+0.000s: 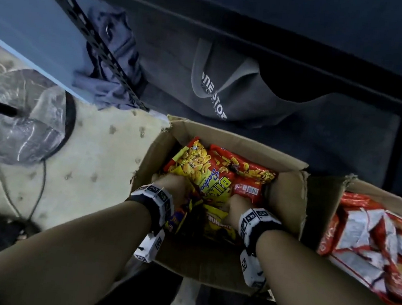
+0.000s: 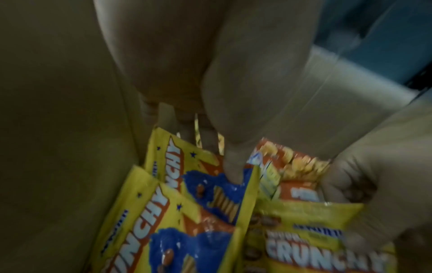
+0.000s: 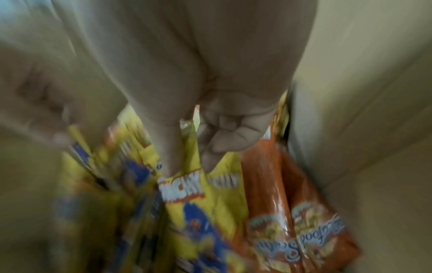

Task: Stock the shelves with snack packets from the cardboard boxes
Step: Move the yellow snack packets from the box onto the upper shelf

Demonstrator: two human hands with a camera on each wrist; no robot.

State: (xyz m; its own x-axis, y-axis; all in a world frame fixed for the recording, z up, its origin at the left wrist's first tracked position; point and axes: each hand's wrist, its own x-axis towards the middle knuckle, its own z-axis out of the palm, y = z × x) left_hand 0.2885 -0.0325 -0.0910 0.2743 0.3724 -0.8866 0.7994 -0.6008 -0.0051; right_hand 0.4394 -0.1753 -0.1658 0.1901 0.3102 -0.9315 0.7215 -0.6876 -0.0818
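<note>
Both my hands are down inside the cardboard box [image 1: 287,199]. My left hand [image 1: 174,183] pinches yellow Crunchy packets [image 2: 187,194] near the left wall; my right hand [image 1: 234,210] pinches another yellow packet [image 3: 210,194]. Orange packets [image 3: 292,212] fill the right wall side.

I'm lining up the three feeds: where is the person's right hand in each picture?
Head: the right hand is low and right of centre, reaching down into the cardboard box.
Left wrist: it comes in from the right edge, blurred, on the packets.
Right wrist: it fills the top centre, fingers pointing down.
Shared landmark: the yellow packets lettered "CRUNCHY", between both hands.
</note>
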